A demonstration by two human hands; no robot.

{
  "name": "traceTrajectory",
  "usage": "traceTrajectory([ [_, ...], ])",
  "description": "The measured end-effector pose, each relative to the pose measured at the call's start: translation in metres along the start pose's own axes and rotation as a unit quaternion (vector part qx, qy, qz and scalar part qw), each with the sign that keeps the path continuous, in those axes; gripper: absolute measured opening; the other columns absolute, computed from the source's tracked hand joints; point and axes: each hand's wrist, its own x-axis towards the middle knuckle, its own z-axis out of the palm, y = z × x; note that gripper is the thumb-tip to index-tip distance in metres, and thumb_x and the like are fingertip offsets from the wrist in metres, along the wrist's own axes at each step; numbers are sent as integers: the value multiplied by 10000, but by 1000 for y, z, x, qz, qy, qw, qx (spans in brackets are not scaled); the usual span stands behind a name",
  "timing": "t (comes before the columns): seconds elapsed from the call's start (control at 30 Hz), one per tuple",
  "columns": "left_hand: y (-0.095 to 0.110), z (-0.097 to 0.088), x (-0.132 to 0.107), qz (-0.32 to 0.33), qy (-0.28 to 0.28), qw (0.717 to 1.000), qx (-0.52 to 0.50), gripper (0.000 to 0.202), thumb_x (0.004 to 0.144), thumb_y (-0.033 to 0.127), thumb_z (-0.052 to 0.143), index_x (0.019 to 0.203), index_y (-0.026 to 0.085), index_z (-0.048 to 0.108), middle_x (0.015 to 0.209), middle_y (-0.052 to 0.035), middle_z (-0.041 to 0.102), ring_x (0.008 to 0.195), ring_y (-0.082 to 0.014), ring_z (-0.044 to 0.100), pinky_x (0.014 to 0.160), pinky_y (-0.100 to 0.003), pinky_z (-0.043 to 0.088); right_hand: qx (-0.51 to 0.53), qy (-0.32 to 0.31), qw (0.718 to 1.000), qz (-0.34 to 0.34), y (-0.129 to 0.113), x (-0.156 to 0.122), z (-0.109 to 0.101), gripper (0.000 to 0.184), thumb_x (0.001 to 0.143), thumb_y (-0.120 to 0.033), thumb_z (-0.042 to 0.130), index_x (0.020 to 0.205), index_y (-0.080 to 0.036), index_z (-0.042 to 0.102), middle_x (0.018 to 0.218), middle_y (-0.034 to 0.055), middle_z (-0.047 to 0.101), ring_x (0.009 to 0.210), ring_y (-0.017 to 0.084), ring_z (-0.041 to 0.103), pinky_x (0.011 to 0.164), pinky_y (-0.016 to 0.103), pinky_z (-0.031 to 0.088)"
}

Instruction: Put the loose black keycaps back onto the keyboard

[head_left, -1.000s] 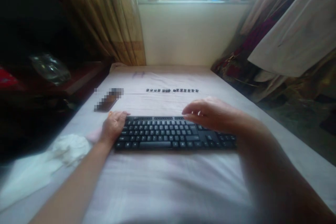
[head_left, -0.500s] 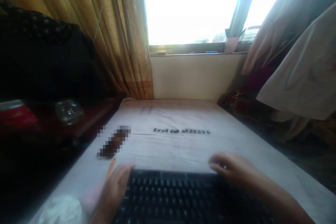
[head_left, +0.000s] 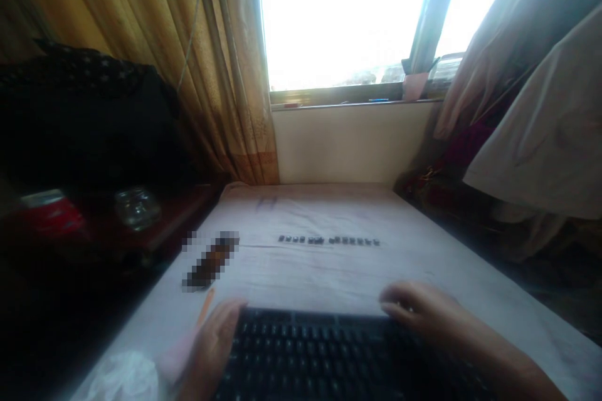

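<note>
A black keyboard lies on the white-covered surface at the bottom of the head view. My left hand rests on the keyboard's left end, fingers curled over its top corner. Over the keyboard's upper right part hovers my right hand, fingers bent together and pointing left; I cannot make out anything inside them. A row of several small dark keycaps lies on the cloth beyond the keyboard. An orange stick-like item pokes out by my left fingers.
A blurred dark object lies left of the keycaps. Crumpled white tissue sits at bottom left. A dark side table with a glass jar and a red item stands left. Curtains, a window and hanging cloth surround the far end.
The view has tilted upward, so the keyboard and both hands slid to the bottom of the picture and the window came into sight. The hands keep their places on the keyboard.
</note>
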Motion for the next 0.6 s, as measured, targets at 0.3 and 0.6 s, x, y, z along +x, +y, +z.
traceTrajectory([
  [0.3,-2,0,0,-43,-27,999,9,443,969,450,331,1028,236,714,1066,-47,737,1073,-224,667,983,-399,528,-24,-36,999,14,8,0,-5,304,879,-365,488,944,-246,759,992,78,758,907,266,676,788,360,490],
  [0.6,-1,-4,51,-76,-143,983,91,339,991,412,447,992,178,693,962,-54,709,915,-211,674,880,-421,540,-13,-44,998,32,22,4,-1,320,876,-391,478,943,-251,758,1000,84,751,912,279,668,811,393,486],
])
